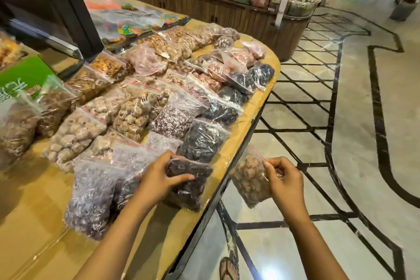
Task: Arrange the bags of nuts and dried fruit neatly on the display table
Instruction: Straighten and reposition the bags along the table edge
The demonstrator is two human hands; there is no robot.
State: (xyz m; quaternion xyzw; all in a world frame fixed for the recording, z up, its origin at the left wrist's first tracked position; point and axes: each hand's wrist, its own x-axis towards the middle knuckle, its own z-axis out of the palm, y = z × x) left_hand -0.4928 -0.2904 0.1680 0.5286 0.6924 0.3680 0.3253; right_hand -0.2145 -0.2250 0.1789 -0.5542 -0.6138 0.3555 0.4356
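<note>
The person's left hand [159, 179] rests on a clear bag of dark dried fruit [189, 185] that lies on the yellow bench [34, 207] right at its near right edge. The thumb runs across the top of the bag and the other fingers [167, 157] curl over its far end, so the hand is closed on the bag while the bag sits flat on the bench.

The right hand [284, 182] is off the bench, out over the patterned floor [363, 120] just beyond the right edge. Its fingers are pinched on the upper side of a clear bag of pale brown nuts [248, 180], near the red zip strip; the bag hangs in the air, touching nothing else.

Just left of the dark bag lies a bag of purplish mottled pieces [91, 198], partly tucked under other bags. Directly beyond the left hand sits a bag of black dried fruit [202, 141] beside the right edge. Further along the same edge more dark bags follow, ending with one near the far right corner [261, 74]. Toward the middle of the bench lie bags of light, lumpy nuts [75, 136], overlapping one another. A green box [22, 79] stands at the left edge. Past the far end of the bench stands a wooden display stand [216, 9] filled with colourful packets.
</note>
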